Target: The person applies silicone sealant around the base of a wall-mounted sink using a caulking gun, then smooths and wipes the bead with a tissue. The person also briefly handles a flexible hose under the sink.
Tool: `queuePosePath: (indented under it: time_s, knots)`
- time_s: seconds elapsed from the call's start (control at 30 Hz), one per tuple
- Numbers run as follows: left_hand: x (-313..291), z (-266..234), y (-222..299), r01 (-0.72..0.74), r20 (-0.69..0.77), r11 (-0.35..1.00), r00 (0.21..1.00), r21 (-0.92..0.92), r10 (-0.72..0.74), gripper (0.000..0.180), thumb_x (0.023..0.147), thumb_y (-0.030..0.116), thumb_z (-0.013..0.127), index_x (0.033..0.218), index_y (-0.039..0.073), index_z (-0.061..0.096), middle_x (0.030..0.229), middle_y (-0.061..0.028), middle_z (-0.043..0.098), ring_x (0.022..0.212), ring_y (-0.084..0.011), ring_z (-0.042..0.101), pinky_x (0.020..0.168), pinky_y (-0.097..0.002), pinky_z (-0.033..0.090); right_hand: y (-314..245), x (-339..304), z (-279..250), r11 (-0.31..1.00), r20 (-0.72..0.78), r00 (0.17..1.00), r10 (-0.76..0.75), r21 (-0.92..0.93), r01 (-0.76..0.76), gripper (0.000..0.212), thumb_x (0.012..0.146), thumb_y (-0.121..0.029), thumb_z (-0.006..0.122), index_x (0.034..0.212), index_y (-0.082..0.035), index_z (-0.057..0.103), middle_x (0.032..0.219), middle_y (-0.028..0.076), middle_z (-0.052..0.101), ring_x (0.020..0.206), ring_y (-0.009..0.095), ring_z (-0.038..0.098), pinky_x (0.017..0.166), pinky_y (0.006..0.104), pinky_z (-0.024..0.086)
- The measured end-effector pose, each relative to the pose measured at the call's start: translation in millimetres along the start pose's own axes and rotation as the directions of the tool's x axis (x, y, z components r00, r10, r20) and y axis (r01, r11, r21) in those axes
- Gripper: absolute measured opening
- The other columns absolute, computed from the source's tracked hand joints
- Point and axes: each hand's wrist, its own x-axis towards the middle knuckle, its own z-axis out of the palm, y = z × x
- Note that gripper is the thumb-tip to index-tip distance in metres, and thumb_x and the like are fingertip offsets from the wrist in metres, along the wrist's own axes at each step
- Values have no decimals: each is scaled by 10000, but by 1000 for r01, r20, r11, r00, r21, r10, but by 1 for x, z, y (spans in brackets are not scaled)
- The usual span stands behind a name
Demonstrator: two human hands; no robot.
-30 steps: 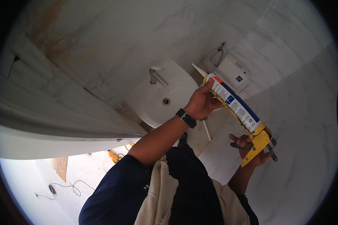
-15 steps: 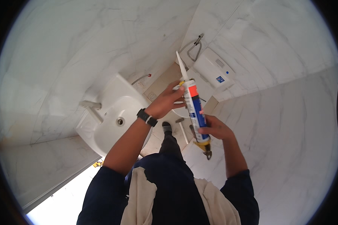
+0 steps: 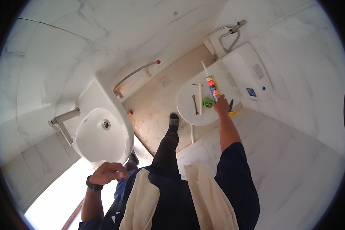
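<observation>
A sealant cartridge (image 3: 212, 86) with a long white nozzle is in my right hand (image 3: 220, 105), low over the white toilet lid (image 3: 186, 111). My fingers are wrapped around its rear end; whether it rests on the lid I cannot tell. Beside it lie a green tape measure (image 3: 208, 102), a white stick (image 3: 200, 99) and a dark combination wrench (image 3: 195, 104). Back by my waist, near the front of the washbasin (image 3: 124, 126), my left hand (image 3: 108, 173) hangs with fingers curled and nothing visible in them. A dark watch is on that wrist.
The toilet tank (image 3: 249, 67) stands against the right wall. A spray hose (image 3: 234, 44) hangs above it. On the left wall, a flexible hose (image 3: 136, 73) sticks out past the basin. A white handle (image 3: 192, 134) lies on the floor near my foot (image 3: 174, 119).
My left hand has let go of the sealant cartridge and moved back to my waist. My right hand has carried the cartridge forward and right over the toilet lid. The view has shifted.
</observation>
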Motion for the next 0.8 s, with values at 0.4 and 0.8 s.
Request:
queuePosePath:
  time_s: [0.4,0.8]
  knots:
    - [-41,-5,-47,15,-102,982,994,-187,-35,486,951,407,716,1128,-46,723,843,-103,748,734,-159,713,588,-253,521,3,22,11,956,-147,977,-153,-271,109,579,902,-237,678,1394,-41,443,1219,233,618,1212,395,599,987,496,518]
    - [-179,7,-222,-699,-809,529,586,-481,39,461,1008,423,604,1174,-3,668,812,-37,644,735,-159,598,649,-295,432,-7,-159,-25,822,181,802,-570,139,552,322,892,-300,711,871,20,739,816,187,733,737,337,723,726,438,562]
